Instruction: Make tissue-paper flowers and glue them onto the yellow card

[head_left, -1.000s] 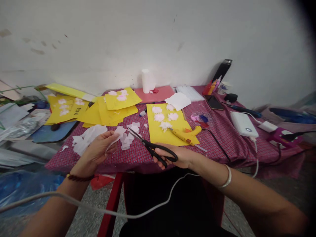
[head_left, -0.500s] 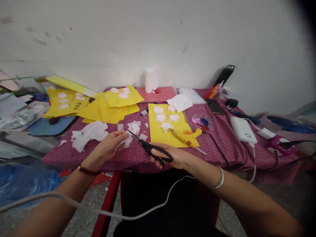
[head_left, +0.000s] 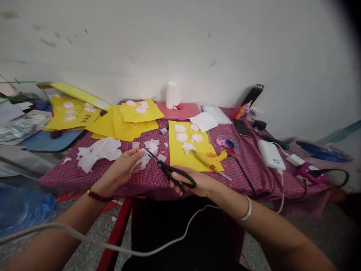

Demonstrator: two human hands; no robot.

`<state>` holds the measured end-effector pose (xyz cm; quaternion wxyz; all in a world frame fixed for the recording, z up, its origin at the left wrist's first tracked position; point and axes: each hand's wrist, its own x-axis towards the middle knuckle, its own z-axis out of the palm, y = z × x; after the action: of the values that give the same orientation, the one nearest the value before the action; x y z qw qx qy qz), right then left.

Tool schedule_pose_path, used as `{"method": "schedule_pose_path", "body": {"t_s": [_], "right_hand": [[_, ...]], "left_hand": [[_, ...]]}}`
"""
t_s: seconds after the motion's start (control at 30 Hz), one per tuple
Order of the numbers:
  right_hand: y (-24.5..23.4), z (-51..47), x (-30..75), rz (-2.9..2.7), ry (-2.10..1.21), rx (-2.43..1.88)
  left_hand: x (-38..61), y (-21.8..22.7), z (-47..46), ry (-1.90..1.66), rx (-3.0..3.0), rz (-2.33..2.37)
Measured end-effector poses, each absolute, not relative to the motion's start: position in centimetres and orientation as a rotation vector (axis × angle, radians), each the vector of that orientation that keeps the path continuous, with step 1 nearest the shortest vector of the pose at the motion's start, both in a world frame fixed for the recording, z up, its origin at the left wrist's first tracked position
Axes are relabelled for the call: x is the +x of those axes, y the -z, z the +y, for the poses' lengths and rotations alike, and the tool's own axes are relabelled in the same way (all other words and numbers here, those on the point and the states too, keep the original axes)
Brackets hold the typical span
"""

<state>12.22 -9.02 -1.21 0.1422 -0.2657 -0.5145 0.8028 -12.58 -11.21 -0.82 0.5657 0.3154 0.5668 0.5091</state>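
My right hand [head_left: 197, 184] grips the handles of black scissors [head_left: 169, 171], whose blades point up-left toward my left hand. My left hand [head_left: 122, 169] pinches a small piece of white tissue paper [head_left: 140, 160] at the blade tips, above the front edge of the table with its red checked cloth [head_left: 149, 180]. Small white paper squares [head_left: 153, 145] lie just beyond the scissors. A crumpled heap of white tissue [head_left: 98, 150] sits left of my left hand.
A yellow sheet with white paper flowers [head_left: 187, 148] lies ahead, a yellow glue gun [head_left: 210, 160] on its right corner. More yellow sheets [head_left: 124, 122] are stacked at the back left. A power bank [head_left: 270, 154], a phone [head_left: 242, 128] and cables lie to the right. A white cup [head_left: 172, 95] stands by the wall.
The view has drifted, so the table appears slightly lower and further left. Both hands stay in the same hold, with the scissor tips closer to the tissue piece.
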Motion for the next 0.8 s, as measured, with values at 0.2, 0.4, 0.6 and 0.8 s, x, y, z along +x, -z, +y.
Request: {"method": "schedule_pose_path", "body": {"t_s": [0.2,0.4,0.6,0.8], "right_hand": [[0.9,-9.2,11.8,-1.5,-2.251,-0.811],[1.4,-9.0,11.7,-1.502,-2.209,-0.846],[1.9,-8.7,12.0,-1.445,-2.224,-0.895],[1.6,-8.7,12.9,-1.476,-2.292,-0.81]], "left_hand": [[-12.1,0.7,-11.0,-1.162,0.722,1.388],[-12.2,0.4,-10.7,-1.146,0.717,1.253],[-13.7,0.0,-11.5,-0.992,0.801,1.161],[-14.6,-0.1,-11.7,-1.187,0.82,1.283]]}}
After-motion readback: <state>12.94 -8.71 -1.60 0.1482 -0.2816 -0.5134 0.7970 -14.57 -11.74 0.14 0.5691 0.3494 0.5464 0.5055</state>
